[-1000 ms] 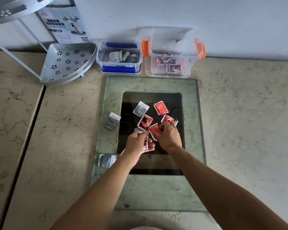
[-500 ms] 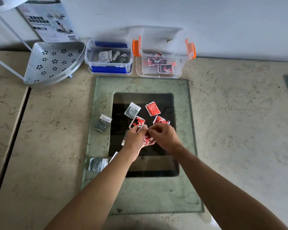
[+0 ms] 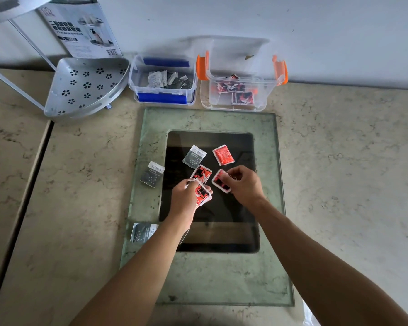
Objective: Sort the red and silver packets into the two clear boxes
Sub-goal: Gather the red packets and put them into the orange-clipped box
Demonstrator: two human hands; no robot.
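My left hand (image 3: 185, 198) grips a small stack of red packets (image 3: 202, 193) over the dark glass panel. My right hand (image 3: 244, 184) pinches another red packet (image 3: 220, 181) just to the right of it. Loose on the panel lie a red packet (image 3: 223, 155), a red-and-black packet (image 3: 201, 173) and a silver packet (image 3: 194, 156). Two more silver packets (image 3: 152, 174) (image 3: 143, 232) rest on the green slab. At the back, the blue-latched clear box (image 3: 164, 81) holds silver packets and the orange-latched clear box (image 3: 239, 87) holds red ones.
A green marble slab (image 3: 207, 274) with a dark glass panel lies on the beige stone counter. A perforated metal corner shelf (image 3: 85, 87) and its printed carton (image 3: 83, 27) stand at the back left by the white wall.
My right hand has passed one red packet into my left hand's stack and now picks up another red packet beside it. The view has shifted slightly.
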